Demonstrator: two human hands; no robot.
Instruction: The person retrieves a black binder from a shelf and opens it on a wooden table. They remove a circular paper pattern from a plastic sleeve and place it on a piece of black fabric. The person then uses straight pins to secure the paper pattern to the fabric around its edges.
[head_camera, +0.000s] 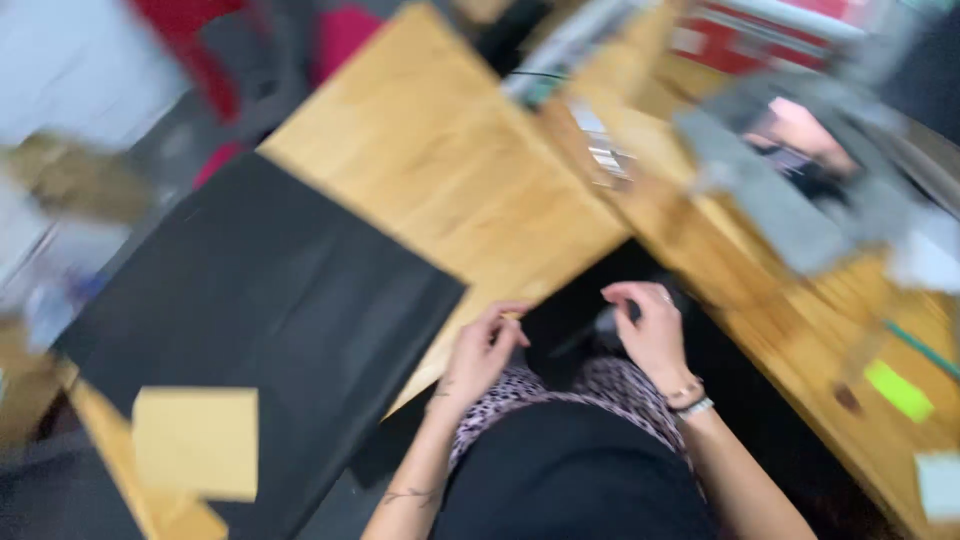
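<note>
— While the view is this smeared, what can you tell?

— Left hand (483, 352) curls at the corner of the pale wooden board (450, 170); I cannot tell if its fingers pinch anything. Right hand (652, 330) seems closed on a small dark object (606, 320) just beside its fingertips.

— How far along?

— Early, I judge: the black fabric sheet (260, 300) and tan square block (196, 442) lie untouched, well apart. The object's shape stays hidden.

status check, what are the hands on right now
Left hand at the table edge, fingers curled. Right hand pinching a small dark item, too blurred to name. Black sheet lies left, untouched.
</note>
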